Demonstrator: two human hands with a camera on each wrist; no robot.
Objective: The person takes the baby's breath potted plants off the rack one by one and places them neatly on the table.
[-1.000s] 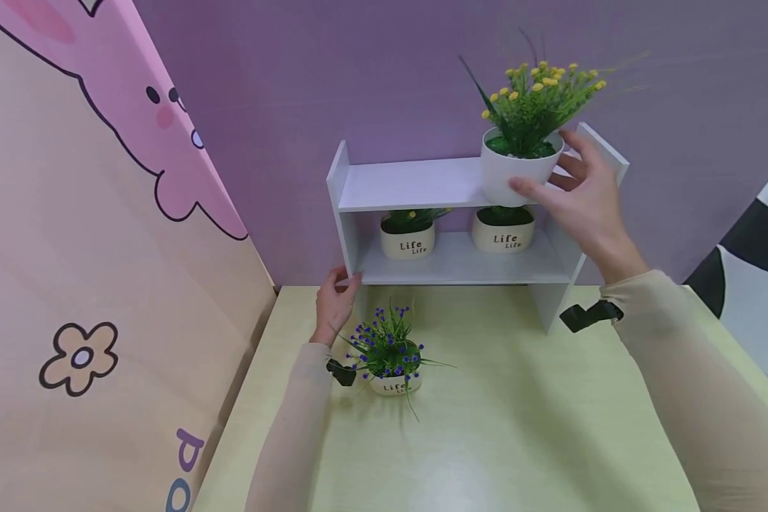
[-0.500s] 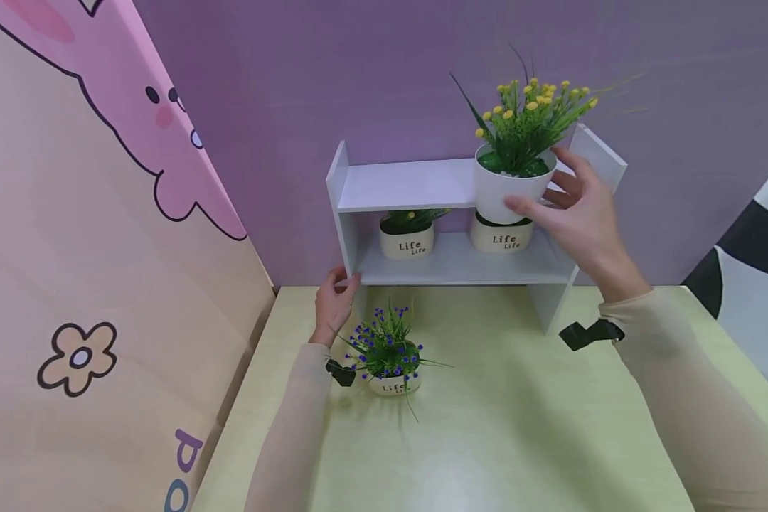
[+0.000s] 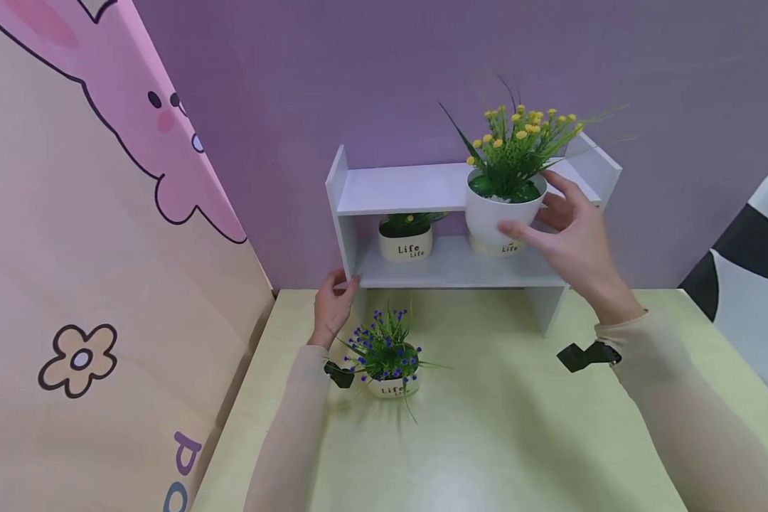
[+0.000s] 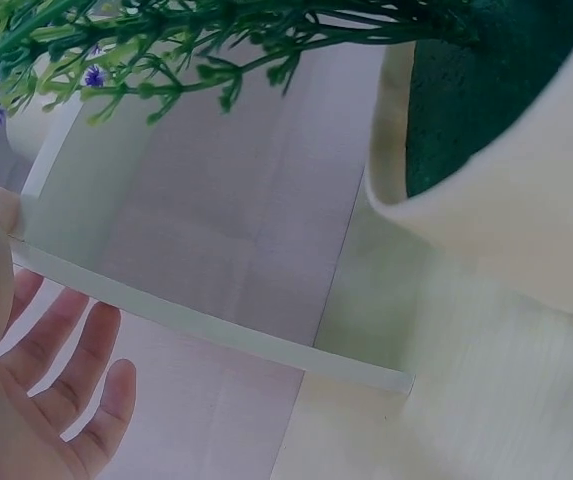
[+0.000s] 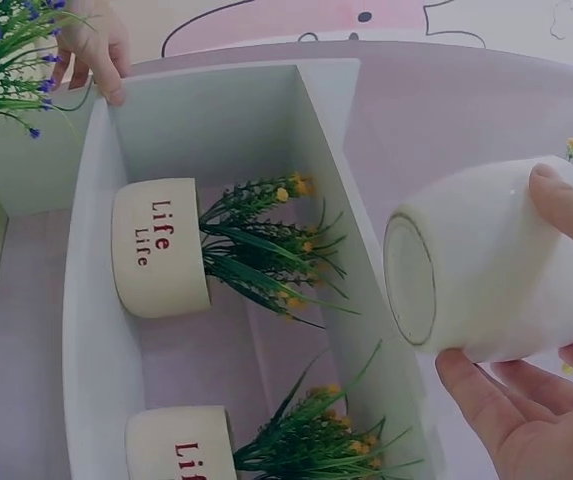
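Note:
My right hand (image 3: 579,238) grips a round white flowerpot (image 3: 500,213) with yellow flowers, thumb in front and fingers around its right side. This pot is held up before the upper board of a small white shelf (image 3: 403,188); its underside shows in the right wrist view. At the shelf's lower left, my left hand (image 3: 333,307) pinches the side panel (image 4: 216,325) between thumb and fingers. On the lower board stand two cream "Life" flowerpots, the left one (image 3: 406,247) in plain sight, the right one (image 3: 510,249) mostly hidden behind the white pot.
A cream "Life" flowerpot (image 3: 393,388) with blue-purple flowers stands on the table (image 3: 473,427), beside my left wrist. Behind the shelf rises a purple wall (image 3: 371,71). A wall panel with a pink cartoon (image 3: 141,121) borders the table's left side.
My right hand has brought the white flowerpot lower and slightly left, so it now covers more of the right "Life" flowerpot. The left hand stays on the shelf's side panel.

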